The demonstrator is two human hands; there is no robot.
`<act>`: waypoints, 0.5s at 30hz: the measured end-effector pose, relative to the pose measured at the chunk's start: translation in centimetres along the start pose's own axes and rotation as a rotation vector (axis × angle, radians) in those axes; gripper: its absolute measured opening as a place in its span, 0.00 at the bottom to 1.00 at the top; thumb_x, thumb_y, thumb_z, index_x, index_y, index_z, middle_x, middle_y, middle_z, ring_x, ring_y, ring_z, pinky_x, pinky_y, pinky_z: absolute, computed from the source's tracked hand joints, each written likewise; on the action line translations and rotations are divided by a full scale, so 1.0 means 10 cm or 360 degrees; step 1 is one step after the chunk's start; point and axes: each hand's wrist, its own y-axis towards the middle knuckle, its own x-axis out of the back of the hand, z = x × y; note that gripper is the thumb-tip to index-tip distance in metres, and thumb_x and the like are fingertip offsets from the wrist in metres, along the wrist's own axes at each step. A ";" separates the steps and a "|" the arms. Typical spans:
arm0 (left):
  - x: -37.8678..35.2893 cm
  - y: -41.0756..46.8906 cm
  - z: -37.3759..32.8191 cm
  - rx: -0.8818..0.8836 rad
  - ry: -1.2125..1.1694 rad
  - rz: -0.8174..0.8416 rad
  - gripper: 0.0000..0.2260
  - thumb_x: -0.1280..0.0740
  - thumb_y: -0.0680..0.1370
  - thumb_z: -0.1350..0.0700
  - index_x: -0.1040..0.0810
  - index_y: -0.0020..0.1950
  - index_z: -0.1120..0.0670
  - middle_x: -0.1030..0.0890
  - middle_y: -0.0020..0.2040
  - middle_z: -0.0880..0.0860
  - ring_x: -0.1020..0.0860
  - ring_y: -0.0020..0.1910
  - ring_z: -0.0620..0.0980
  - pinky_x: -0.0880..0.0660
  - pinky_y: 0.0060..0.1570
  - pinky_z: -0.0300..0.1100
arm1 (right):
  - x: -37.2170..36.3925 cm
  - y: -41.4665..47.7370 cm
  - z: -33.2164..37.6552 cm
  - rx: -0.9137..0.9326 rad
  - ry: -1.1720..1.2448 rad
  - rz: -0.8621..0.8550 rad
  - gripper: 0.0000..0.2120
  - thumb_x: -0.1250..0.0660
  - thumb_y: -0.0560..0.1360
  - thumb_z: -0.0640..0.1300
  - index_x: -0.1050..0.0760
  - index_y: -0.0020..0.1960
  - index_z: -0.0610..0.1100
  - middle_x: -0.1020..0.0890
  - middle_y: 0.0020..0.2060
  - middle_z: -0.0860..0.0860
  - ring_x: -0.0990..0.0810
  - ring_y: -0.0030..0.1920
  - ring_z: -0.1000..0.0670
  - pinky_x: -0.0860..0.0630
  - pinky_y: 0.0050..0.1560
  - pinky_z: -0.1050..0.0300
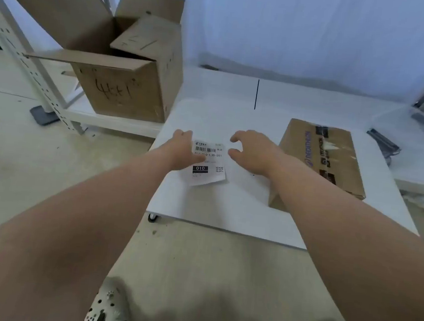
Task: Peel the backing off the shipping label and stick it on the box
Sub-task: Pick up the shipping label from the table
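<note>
A white shipping label point(209, 164) with a barcode and a black "010" block lies flat on the low white table point(227, 208). My left hand point(181, 149) rests over the label's left edge; its fingers are hidden, so whether it pinches the label is unclear. Just right of the label's top corner hovers my right hand point(252, 151), fingers loosely curled, holding nothing. A flat closed cardboard box point(319, 163) with printed tape lies on the table's right side, beside my right forearm.
A large open cardboard box point(115, 73) stands on a low shelf at the back left by a perforated metal rack post point(28, 65). A clear plastic tub point(414, 123) and a dark tool point(383, 143) sit at the far right. The table's near edge is at my feet.
</note>
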 end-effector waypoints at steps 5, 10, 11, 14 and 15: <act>-0.06 0.09 0.06 0.0152 -0.0452 0.0063 0.44 0.27 0.72 0.49 0.52 0.77 0.56 0.41 0.74 0.56 0.36 0.70 0.56 0.34 0.64 0.49 | -0.07 0.07 0.01 -0.0034 -0.0041 0.0090 0.20 0.42 0.79 0.50 0.34 0.69 0.46 0.29 0.67 0.46 0.31 0.67 0.45 0.33 0.66 0.48; -0.09 0.12 0.03 0.0264 -0.1132 0.0028 0.37 0.28 0.74 0.57 0.47 0.75 0.59 0.30 0.67 0.55 0.27 0.53 0.53 0.31 0.52 0.44 | -0.16 0.06 0.02 -0.0016 0.0105 0.0185 0.20 0.44 0.80 0.54 0.31 0.67 0.45 0.27 0.66 0.47 0.30 0.67 0.46 0.34 0.65 0.52; -0.10 0.11 0.01 0.0295 -0.1183 0.0028 0.35 0.28 0.74 0.58 0.45 0.75 0.59 0.28 0.64 0.56 0.27 0.52 0.53 0.30 0.51 0.43 | -0.18 0.04 0.03 -0.0003 0.0089 0.0254 0.19 0.43 0.80 0.54 0.29 0.67 0.46 0.26 0.66 0.47 0.31 0.67 0.46 0.34 0.65 0.53; -0.12 0.09 0.00 0.0336 -0.1227 0.0131 0.22 0.30 0.75 0.60 0.30 0.67 0.61 0.22 0.57 0.57 0.23 0.43 0.51 0.27 0.38 0.38 | -0.24 -0.04 0.06 -0.0017 -0.0061 0.0451 0.16 0.41 0.79 0.50 0.24 0.63 0.46 0.24 0.63 0.48 0.28 0.65 0.46 0.31 0.65 0.52; -0.13 0.06 -0.01 0.0310 -0.1178 0.0151 0.13 0.31 0.75 0.61 0.25 0.59 0.61 0.20 0.51 0.57 0.23 0.38 0.49 0.29 0.33 0.36 | -0.25 -0.05 0.07 -0.0016 -0.0098 0.0472 0.16 0.40 0.78 0.50 0.23 0.61 0.45 0.23 0.62 0.47 0.26 0.63 0.46 0.30 0.64 0.51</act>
